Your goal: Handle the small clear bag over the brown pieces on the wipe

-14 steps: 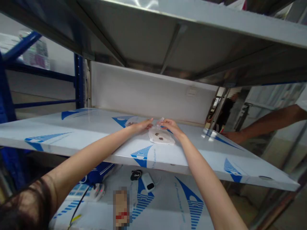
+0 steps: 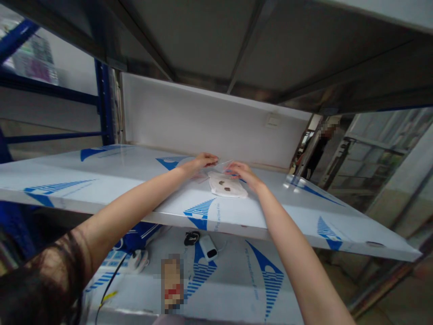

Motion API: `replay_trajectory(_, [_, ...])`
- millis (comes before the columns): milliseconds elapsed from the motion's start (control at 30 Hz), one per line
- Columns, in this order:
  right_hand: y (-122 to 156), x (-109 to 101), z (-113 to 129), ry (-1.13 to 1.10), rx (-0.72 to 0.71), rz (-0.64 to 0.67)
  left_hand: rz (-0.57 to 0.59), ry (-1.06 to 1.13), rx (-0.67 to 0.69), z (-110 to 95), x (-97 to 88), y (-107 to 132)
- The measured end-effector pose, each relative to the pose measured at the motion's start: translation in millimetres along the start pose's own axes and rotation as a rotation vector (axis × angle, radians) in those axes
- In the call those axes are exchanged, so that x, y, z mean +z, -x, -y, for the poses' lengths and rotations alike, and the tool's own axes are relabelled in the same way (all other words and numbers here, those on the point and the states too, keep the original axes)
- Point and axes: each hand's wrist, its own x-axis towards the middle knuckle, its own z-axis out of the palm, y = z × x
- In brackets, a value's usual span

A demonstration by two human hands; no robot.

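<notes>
- Overhead, a grey steel shelf (image 2: pixel 237 45) is stretching across the view, held on a dark blue metal rack upright (image 2: pixel 104 101).
- Below it, a glossy white shelf board with blue printed triangles (image 2: pixel 101 180) is lying level against a white back panel (image 2: pixel 209 119).
- Off to the right, a person in dark clothing (image 2: pixel 316 158) is standing beyond the rack.
- On the board, a crumpled white pouch with brown spots (image 2: pixel 226 186) is resting just below the hands.
- The left hand (image 2: pixel 201 163) is reaching forward with its fingers extended, and the right hand (image 2: pixel 242 172) is curving down beside the pouch; whether either is gripping, I cannot tell.
- On a lower shelf, a white plastic device (image 2: pixel 208 248) is lying beside a small black item (image 2: pixel 191 238).
- Between the hands, a thin clear plastic film (image 2: pixel 223 164) is catching the light.
</notes>
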Motion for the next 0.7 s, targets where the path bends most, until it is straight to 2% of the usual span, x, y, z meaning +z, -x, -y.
replay_trajectory(100, [-0.8, -6.5, -3.6, -0.024, 0.027, -0.045, -0.066, 0.045, -0.090, -10.1, -5.2, -14.2])
replay_trajectory(233, [-2.5, -10.4, -7.2, -0.075, 0.042, -0.035, -0.113, -0.090, -0.101, -20.1, -5.0, -23.4])
replay_trajectory(333, [-6.3, -7.3, -14.1, -0.060, 0.051, -0.088, -0.151, -0.235, -0.058, -21.6, -1.2, -22.3])
replay_trajectory(433, [-11.5, -2.8, -23.9, -0.018, 0.056, -0.140, -0.132, -0.320, 0.005, -21.8, 4.5, -18.4])
replay_trajectory(700, [-14.9, 1.0, -35.4, 0.136, 0.001, -0.134, -0.177, -0.231, 0.081, -28.9, 11.4, -5.7])
